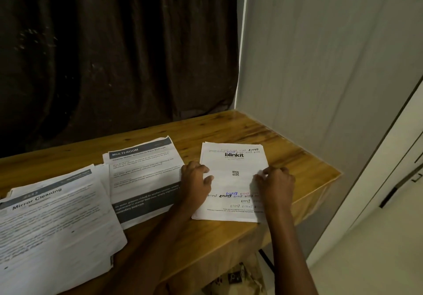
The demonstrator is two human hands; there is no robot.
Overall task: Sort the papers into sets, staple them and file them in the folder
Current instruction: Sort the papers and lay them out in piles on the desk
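Three paper stacks lie on the wooden table point(229, 125). At the right is a stack topped by a "blinkit" sheet point(233, 164) with a QR code and handwriting. My left hand point(196, 182) rests on its left edge with curled fingers, thumb on the sheet. My right hand point(273, 183) sits on its right edge, fingertips curled at the paper's margin. In the middle lies the "MULTI-ROOM" stack point(144, 180). At the near left is the "Mirror Cleaning" stack point(55, 228). No stapler or folder is visible.
A dark curtain point(114, 50) hangs behind the table. A pale wall point(320, 66) stands along the table's right side. A cabinet door with a dark handle point(389, 196) is at the far right. Patterned cloth point(238, 278) shows below the table's front edge.
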